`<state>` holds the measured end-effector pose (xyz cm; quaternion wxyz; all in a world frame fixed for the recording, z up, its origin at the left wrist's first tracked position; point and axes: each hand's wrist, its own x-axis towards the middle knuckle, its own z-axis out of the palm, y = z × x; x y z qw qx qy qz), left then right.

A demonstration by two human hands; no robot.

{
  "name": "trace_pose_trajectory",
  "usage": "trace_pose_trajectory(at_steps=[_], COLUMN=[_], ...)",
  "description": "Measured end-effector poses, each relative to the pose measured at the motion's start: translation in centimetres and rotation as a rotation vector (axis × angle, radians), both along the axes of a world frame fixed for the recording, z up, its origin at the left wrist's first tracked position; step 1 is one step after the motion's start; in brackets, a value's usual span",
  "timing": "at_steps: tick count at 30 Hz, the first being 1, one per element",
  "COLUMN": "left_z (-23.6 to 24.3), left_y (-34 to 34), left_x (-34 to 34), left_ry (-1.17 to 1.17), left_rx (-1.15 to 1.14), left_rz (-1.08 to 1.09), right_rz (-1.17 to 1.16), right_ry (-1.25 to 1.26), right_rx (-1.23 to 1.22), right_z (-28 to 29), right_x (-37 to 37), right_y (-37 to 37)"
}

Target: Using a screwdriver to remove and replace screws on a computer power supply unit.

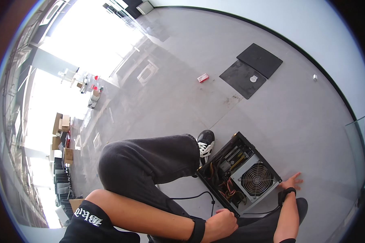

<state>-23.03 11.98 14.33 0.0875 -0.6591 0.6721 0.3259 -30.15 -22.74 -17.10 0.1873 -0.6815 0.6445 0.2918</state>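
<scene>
An opened computer case (227, 158) lies on the floor before me, its side uncovered. Inside show a silver power supply (247, 170) with a round fan grille and a tangle of coloured wires (226, 187). Beside the case's near corner, my left hand (222, 225) is closed with curled fingers; whatever may be in it is hidden. My right hand (291, 182) is at the case's right corner, fingers spread, holding nothing visible. A black cable (194, 197) with a small bead runs across from my leg and drops toward my left wrist.
Two flat black panels (260, 60) lie ahead on the floor, a pale round piece (253, 79) on one. Nearby is a small red-and-white box (203, 77). A small white object (315, 77) sits by the wall. Cardboard boxes (63, 123) and stacked equipment (62, 180) line the left.
</scene>
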Motion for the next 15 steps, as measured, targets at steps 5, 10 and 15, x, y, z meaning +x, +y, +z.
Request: trace_pose_trajectory(at_steps=[5, 10, 15], left_z=[1.9, 6.7, 16.6], left_y=[-0.7, -2.6, -2.8], left_x=[2.4, 5.9, 17.6], left_ry=[-0.100, 0.444, 0.876], left_rx=[-0.144, -0.072, -0.351], left_rz=[-0.171, 0.268, 0.741], right_rz=[-0.013, -0.034, -0.032], right_ry=[-0.018, -0.023, -0.028], right_rx=[-0.009, -0.023, -0.019], right_z=[-0.2, 0.3, 0.7], right_x=[0.1, 0.4, 0.5], right_y=[0.0, 0.3, 0.4])
